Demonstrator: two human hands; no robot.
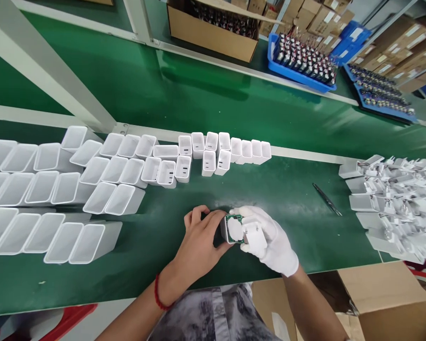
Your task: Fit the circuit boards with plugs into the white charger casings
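My bare left hand (pixel 199 241) is curled around a white charger shell (pixel 224 229) near the front edge of the green bench. My right hand (pixel 270 239), in a white glove, grips a white plug cap (pixel 254 237) with a green circuit board (pixel 233 228) on it, pressed against the open end of that shell. Both hands meet in the middle of the view. A red cord circles my left wrist.
Rows of empty white shells (pixel 74 189) cover the left of the bench. A heap of white plug parts (pixel 401 203) lies at right, black tweezers (pixel 326 199) beside it. Cardboard boxes (pixel 386 298) and blue trays (pixel 301 59) stand around.
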